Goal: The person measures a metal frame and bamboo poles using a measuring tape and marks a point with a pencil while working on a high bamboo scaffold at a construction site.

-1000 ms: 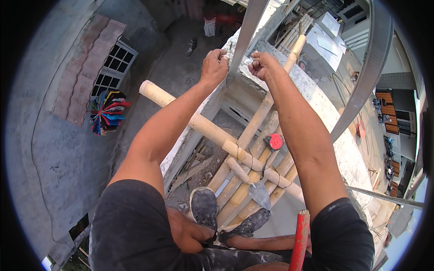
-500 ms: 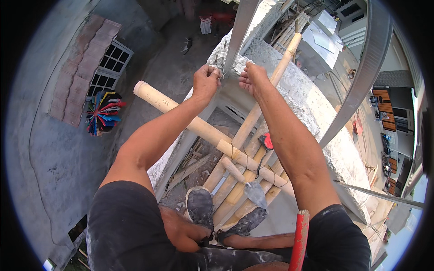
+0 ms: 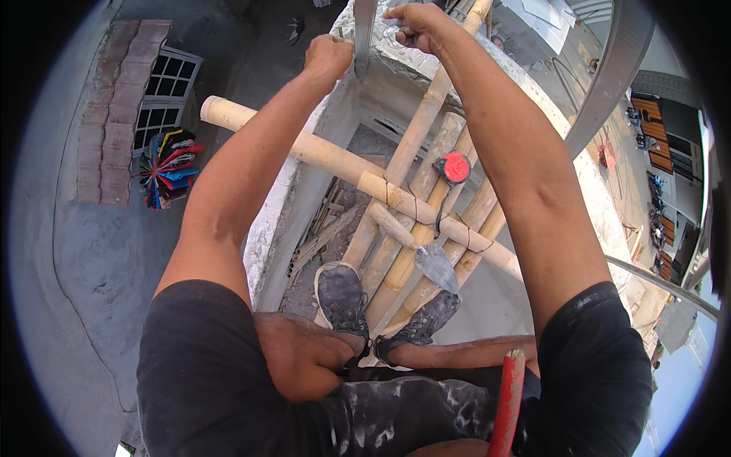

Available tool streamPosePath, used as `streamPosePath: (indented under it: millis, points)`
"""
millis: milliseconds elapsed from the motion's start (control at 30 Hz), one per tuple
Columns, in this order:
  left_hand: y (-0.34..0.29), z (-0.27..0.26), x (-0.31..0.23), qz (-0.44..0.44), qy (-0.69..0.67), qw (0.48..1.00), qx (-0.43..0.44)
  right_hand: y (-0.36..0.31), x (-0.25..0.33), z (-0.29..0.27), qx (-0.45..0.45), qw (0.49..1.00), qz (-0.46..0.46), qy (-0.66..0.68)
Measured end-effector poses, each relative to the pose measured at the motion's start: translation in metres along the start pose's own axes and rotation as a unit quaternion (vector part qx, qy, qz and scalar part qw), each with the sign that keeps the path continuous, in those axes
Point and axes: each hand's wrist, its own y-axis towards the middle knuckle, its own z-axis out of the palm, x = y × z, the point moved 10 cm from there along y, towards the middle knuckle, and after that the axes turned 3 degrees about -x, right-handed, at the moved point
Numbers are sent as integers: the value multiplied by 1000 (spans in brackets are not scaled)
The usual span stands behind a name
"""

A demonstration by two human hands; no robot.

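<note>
Seen from above, the person squats on a bamboo scaffold [image 3: 411, 221] lashed against a rough grey concrete wall [image 3: 396, 53], and both arms reach up to the top of that wall. The left hand [image 3: 329, 57] is closed into a fist just left of a grey metal strip [image 3: 364, 34] that rises past the wall's top edge; its fingers are curled tight against the strip's lower end, though whether they wrap the strip itself or only press beside it cannot be told from here. The right hand [image 3: 417, 23] sits just right of the strip on the wall's crest, fingers bent inward as if pinching something small, which is too hidden to make out. Below the wall, a long horizontal bamboo pole [image 3: 304, 148] crosses several upright poles and is tied to them with thin wire. A trowel [image 3: 419, 251] with a wooden handle and pointed steel blade lies on the poles below the wall, and a red tape measure [image 3: 455, 167] rests on the bamboo a little above the trowel, its cord trailing down. The person's dusty grey shoes [image 3: 343, 297] stand on the poles just under the trowel. A red handle [image 3: 506, 404] sticks up near the right thigh. Far below the wall, left of the scaffold, lie a tiled roof [image 3: 122, 107] and a bundle of coloured strips [image 3: 166, 167].
</note>
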Motion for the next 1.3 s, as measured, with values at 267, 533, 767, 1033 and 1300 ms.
streamPosePath:
  millis: [267, 533, 767, 1033, 1300]
  points:
    - [-5, -6, -57, -11, -127, 986, 112, 0, 61, -26, -65, 931, -257, -252]
    - [-41, -57, -131, 126, -73, 989, 27, -66, 135, -20, -179, 891, -351, -225]
    - [-72, -84, -168, 135, 45, 988, -54, -88, 149, -21, -125, 964, -232, -45]
    - [-213, -93, -137, -16, 319, 946, -48, -80, 139, 6, -40, 983, -133, -121]
    - [-484, -68, -176, 388, 142, 896, 164, -41, 98, -20, 52, 987, -42, -146]
